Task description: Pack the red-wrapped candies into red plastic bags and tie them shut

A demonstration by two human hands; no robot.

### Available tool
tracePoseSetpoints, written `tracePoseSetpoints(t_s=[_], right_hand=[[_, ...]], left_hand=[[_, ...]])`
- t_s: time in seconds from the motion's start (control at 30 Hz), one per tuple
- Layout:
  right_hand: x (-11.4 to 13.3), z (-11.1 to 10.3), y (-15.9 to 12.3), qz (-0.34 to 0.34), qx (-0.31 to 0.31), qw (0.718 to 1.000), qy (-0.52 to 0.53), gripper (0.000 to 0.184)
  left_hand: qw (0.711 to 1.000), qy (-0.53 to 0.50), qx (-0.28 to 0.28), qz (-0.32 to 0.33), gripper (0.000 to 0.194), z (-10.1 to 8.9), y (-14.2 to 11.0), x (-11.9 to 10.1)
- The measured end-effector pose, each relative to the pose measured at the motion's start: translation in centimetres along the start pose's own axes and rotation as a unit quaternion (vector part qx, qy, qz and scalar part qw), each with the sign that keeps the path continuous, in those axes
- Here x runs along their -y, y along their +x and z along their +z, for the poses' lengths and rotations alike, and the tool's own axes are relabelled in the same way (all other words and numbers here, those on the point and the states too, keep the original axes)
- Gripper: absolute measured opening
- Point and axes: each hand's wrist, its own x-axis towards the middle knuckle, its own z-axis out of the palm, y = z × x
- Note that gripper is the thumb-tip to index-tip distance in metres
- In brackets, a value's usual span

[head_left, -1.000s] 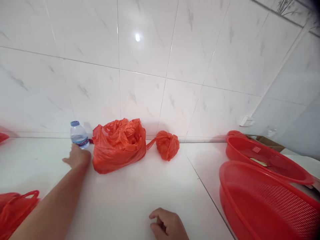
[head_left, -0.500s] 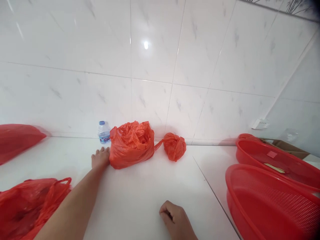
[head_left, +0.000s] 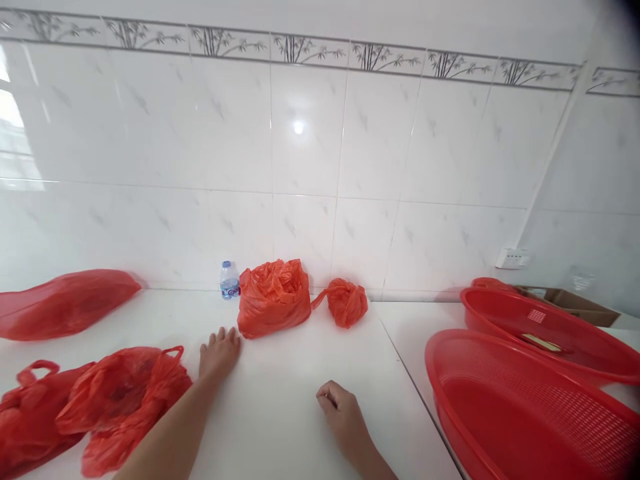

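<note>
Kitchen-like room: marbled wall tiles (head_left: 310, 160), bamboo-patterned border (head_left: 310, 51), wall socket (head_left: 512, 259), red mesh baskets (head_left: 500, 413).

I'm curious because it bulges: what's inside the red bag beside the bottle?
Only crumpled red plastic shows at the top of the bag. Its folds and sides cover whatever may lie within, so the contents can't be made out.

Over at twelve o'clock, I see glossy wall tile (head_left: 305, 160); the bag (head_left: 275, 303) at seven is thin, crinkled plastic; the bottle (head_left: 229, 281) at eight, clear plastic; the near basket (head_left: 505, 413) at four, shiny plastic; the tabletop (head_left: 270, 407) at six, smooth.
</note>
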Motion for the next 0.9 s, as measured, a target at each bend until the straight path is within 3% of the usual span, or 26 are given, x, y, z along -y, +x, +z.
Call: tracePoseSetpoints(t_s=[0.13, 0.23, 0.33, 0.47, 0.6, 0.77, 0.9], right_hand=[[-0.8, 0.4, 0.1, 0.013, -0.020, 1.000, 0.011, 0.023], [-1.1, 0.8, 0.5, 0.006, -0.021, 0.999, -0.026, 0.026], [-0.9, 1.1, 1.3, -0.025, -0.045, 0.994, -0.092, 0.023], [-0.5, 1.0, 2.5, -0.025, -0.072, 0.990, -0.122, 0.022], [-0.6, 0.6, 2.9, -0.012, -0.064, 0.996, -0.062, 0.021], [-0.7, 0.4, 2.8, -0.001, -0.041, 0.999, 0.002, 0.020], [-0.6, 0.2, 2.9, 0.001, -0.041, 0.999, 0.004, 0.020]], left_hand=[[0.998, -0.060, -0.026, -0.025, 0.028, -1.7, -2.4, -0.8], [0.991, -0.104, -0.078, -0.023, 0.032, -4.6, -2.1, -2.9], [0.981, -0.131, -0.138, 0.040, 0.035, -8.0, -0.7, -6.9], [0.968, -0.132, -0.164, 0.134, 0.033, -11.1, 1.4, -13.1], [0.969, -0.099, -0.136, 0.181, 0.025, -11.7, 2.9, -17.2], [0.985, -0.059, -0.094, 0.136, 0.045, -11.0, 4.5, -18.3], [0.992, -0.072, -0.045, 0.096, 0.013, -11.4, 6.1, -17.8]])
